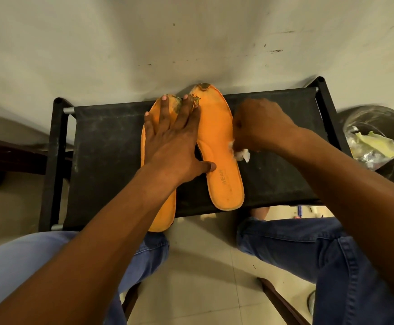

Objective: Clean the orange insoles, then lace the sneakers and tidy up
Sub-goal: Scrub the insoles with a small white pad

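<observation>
1. The black rack (273, 141) stands against the wall and carries both insoles; it is low and light-looking, so hard rubbing could, I think, shift it.
2. The bin (378, 146) with used paper stands just right of the rack, near the working arm; a wide stroke might knock it.
3. The right insole (219, 146) lies flat in the middle of the rack, and its heel reaches the front edge. The left insole (163, 216) lies beside it, and its heel hangs over the front edge, so it may slide off if the pressure is released.
4. The left hand (172, 146) presses flat with straight, spread fingers on both insoles, its fingertips on the dirty toe ends.
5. The right hand (259, 127) is curled around a white wipe (241, 154) at the edge of the right insole. The picture is blurred here, so the exact grip is unclear; the wipe may tear.
</observation>
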